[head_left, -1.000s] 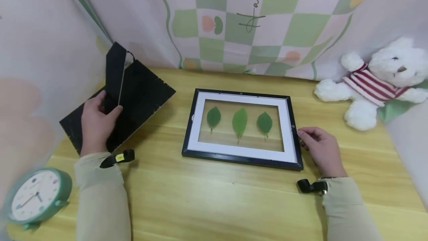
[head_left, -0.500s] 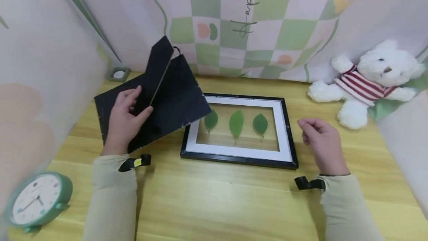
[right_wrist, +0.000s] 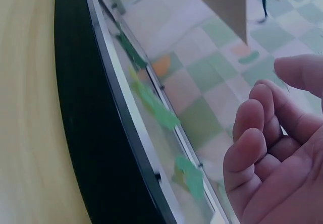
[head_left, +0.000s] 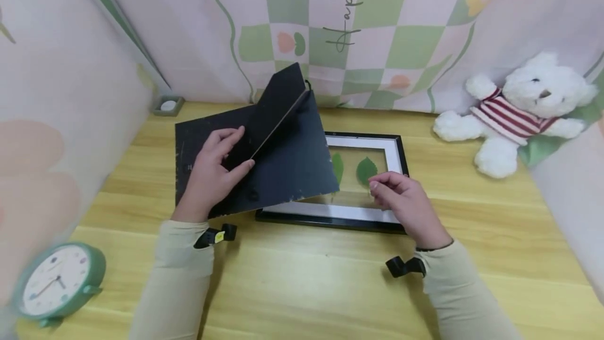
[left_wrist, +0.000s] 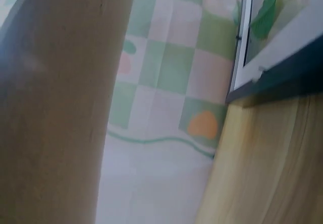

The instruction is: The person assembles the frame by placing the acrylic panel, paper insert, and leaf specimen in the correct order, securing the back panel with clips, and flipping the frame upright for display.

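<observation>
My left hand point(head_left: 207, 172) grips a black picture-frame backing board point(head_left: 292, 161) by its fold-out stand leg point(head_left: 276, 109), thumb on one side and fingers on the other. Tilted, the board hangs over the left part of the black picture frame point(head_left: 311, 219), which lies on the table with a white mat. Behind its clear pane, a leaf point(head_left: 366, 171) and part of another show in the head view; the board hides the left one. Above the frame's right side hovers my right hand point(head_left: 408, 203), fingers loosely curled, holding nothing. The right wrist view shows its thumb apart from the fingers.
A green alarm clock point(head_left: 58, 282) stands at the table's left front. At the back left corner is a small grey tray point(head_left: 155, 107) with a white round thing. A white teddy bear point(head_left: 524, 114) sits at the back right. Patterned curtains point(head_left: 377, 67) border the table.
The left hand has carried the backing board rightward from the table's left side until it overlaps the frame. The right hand left the frame's right edge and has moved left over it.
</observation>
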The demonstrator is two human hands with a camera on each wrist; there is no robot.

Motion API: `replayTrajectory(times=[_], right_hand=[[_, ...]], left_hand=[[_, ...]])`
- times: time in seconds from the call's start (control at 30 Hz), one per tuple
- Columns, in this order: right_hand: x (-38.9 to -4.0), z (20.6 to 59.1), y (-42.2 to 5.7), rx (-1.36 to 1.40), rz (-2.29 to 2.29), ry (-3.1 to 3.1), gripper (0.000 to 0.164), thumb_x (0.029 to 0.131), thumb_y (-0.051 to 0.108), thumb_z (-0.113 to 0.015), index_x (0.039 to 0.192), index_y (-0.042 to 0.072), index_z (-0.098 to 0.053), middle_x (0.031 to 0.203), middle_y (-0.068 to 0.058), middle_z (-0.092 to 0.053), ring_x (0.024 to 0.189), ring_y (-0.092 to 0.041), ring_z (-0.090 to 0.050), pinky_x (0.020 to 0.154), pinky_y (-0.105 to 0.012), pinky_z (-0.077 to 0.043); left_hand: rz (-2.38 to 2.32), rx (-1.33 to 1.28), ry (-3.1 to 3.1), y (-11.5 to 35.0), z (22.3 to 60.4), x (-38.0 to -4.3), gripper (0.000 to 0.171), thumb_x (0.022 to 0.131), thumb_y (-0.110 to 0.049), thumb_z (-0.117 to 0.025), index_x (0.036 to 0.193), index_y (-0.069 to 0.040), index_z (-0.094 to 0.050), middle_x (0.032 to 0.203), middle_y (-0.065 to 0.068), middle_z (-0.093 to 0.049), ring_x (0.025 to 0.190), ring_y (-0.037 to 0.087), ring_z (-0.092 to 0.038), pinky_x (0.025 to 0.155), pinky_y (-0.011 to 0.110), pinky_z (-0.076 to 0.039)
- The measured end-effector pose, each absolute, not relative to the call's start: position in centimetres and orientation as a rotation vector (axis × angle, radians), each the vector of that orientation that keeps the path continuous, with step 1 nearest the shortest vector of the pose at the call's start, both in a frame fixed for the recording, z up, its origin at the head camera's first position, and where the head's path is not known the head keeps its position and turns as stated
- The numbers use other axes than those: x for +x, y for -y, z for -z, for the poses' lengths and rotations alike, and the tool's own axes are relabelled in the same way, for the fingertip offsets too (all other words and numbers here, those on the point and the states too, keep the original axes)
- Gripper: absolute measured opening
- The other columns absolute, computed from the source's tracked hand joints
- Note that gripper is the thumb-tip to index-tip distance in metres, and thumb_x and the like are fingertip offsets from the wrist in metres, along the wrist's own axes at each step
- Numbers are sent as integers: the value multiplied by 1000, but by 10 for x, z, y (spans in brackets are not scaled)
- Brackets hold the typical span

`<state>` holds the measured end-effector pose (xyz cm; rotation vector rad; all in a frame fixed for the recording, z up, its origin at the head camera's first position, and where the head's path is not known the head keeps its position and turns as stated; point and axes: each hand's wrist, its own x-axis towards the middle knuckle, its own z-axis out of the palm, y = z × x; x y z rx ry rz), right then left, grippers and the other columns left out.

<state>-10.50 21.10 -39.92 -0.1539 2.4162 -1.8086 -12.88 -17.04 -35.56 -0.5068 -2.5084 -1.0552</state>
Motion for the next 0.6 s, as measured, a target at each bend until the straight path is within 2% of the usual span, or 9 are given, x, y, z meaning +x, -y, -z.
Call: replayTrajectory(times=[0.07, 0.17, 0.3, 0.37, 0.5, 0.6], right_hand=[[-103, 398, -207, -192, 1825, -2387, 37, 103, 24, -59, 116, -11, -61, 94, -21, -64, 75, -18, -61, 66, -30, -56], [-99, 396, -201, -279, 1868, -2300, 36, 105, 25, -56, 116, -9, -62, 96, -18, -65, 77, -20, -62, 65, -30, -56], [-94, 393, -193, -387, 2018, -2029, 30, 107, 26, -49, 112, 3, -66, 96, -6, -66, 82, -15, -63, 69, -29, -56], [-90, 392, -190, -413, 2094, -1878, 24, 108, 23, -48, 106, 9, -67, 92, 1, -64, 79, -10, -60, 69, -25, -54], [-85, 391, -185, -432, 2149, -1658, 19, 106, 10, -50, 114, 14, -68, 102, 2, -70, 87, -8, -67, 77, -25, -57], [-82, 390, -180, -423, 2177, -1594, 26, 103, 4, -52, 123, 12, -66, 114, -3, -72, 97, -14, -70, 82, -31, -58]], left_hand=[[1056, -541, 2531, 164, 355, -127, 67, 86, -13, -80, 146, -8, -52, 137, 14, -51, 112, 28, -53, 88, 41, -47], [1056, -598, 2556, 154, 354, -124, 66, 87, -15, -80, 147, -8, -51, 137, 12, -51, 118, 27, -51, 92, 43, -47], [1039, -687, 2562, 142, 353, -120, 65, 88, -16, -80, 146, -6, -52, 136, 11, -51, 124, 27, -48, 98, 44, -46], [1032, -732, 2562, 137, 354, -118, 65, 88, -16, -80, 146, -6, -52, 136, 10, -52, 126, 27, -47, 101, 44, -45], [1030, -797, 2564, 129, 356, -116, 62, 88, -16, -79, 144, -7, -54, 137, 8, -51, 124, 25, -47, 99, 42, -46], [988, -814, 2585, 126, 358, -115, 56, 89, -18, -79, 140, -9, -59, 139, 6, -52, 121, 25, -48, 97, 42, -46]])
